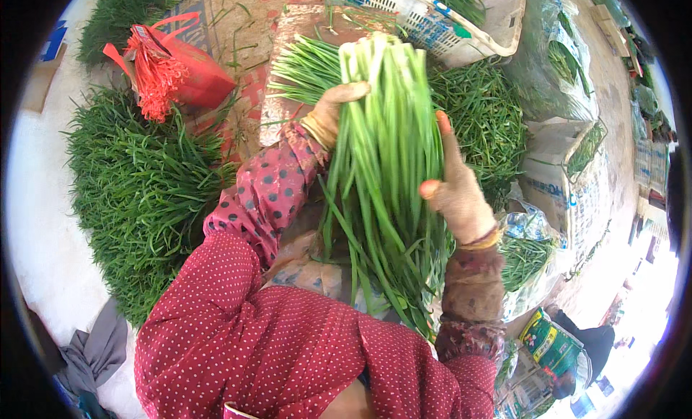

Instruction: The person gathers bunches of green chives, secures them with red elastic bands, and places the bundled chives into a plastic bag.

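Observation:
A thick bunch of garlic chives (pixel 386 143) hangs before me, pale cut ends up and green leaves trailing down over my lap. My left hand (pixel 338 109), in a light work glove, grips its left side near the pale ends, thumb across the front. Along the right edge is my right hand (pixel 459 189), gloved with bare reddish fingertips, its thumb and forefinger apart; it looks slightly blurred. Behind the bunch, a smaller pile of chives (pixel 305 67) lies on a worn low board (pixel 313 21), its leaves partly hidden.
On the left stands a large heap of chives (pixel 146 197). A red bag (pixel 197 73) holds red ties (pixel 159 83). To the right are loose trimmings (pixel 481 116), a white plastic crate (pixel 454 43), plastic sacks (pixel 546 89) and a green printed bag (pixel 554 343).

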Action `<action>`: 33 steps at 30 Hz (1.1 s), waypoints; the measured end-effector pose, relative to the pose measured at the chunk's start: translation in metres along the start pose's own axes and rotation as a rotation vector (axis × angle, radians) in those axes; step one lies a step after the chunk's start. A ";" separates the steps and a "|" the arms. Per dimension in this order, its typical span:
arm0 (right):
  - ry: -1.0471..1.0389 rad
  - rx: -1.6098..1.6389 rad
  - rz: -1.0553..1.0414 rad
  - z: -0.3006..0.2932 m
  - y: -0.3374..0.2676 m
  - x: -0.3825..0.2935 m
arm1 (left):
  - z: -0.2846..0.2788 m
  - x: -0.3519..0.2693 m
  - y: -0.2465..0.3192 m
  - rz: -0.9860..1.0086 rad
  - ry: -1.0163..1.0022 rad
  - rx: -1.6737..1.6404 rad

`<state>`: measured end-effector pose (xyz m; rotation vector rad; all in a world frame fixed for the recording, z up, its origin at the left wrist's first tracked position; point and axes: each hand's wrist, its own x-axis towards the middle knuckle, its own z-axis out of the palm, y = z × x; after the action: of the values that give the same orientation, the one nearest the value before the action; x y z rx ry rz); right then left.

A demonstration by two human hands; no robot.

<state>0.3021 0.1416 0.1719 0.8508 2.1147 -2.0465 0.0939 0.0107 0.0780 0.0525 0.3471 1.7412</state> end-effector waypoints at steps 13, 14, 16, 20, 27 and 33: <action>-0.050 0.362 0.060 0.047 0.042 0.015 | 0.050 -0.031 0.005 -0.049 0.213 0.538; -0.043 0.335 0.109 0.049 0.045 0.015 | 0.064 -0.051 0.007 -0.068 0.204 0.515; -0.042 0.337 0.027 0.051 0.049 0.016 | 0.078 -0.077 -0.001 -0.152 0.175 0.406; -0.041 0.358 0.029 0.056 0.046 0.017 | 0.080 -0.094 -0.025 0.060 0.283 0.534; 0.014 0.080 -0.117 0.049 -0.010 0.024 | 0.055 -0.067 -0.045 0.042 0.207 0.330; 0.056 -0.418 0.015 -0.002 -0.127 0.053 | 0.104 0.002 -0.038 0.303 0.039 -0.117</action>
<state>0.2026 0.1667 0.2639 0.8568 2.4267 -1.4985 0.1529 0.0396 0.1674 -0.0149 0.2752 2.0619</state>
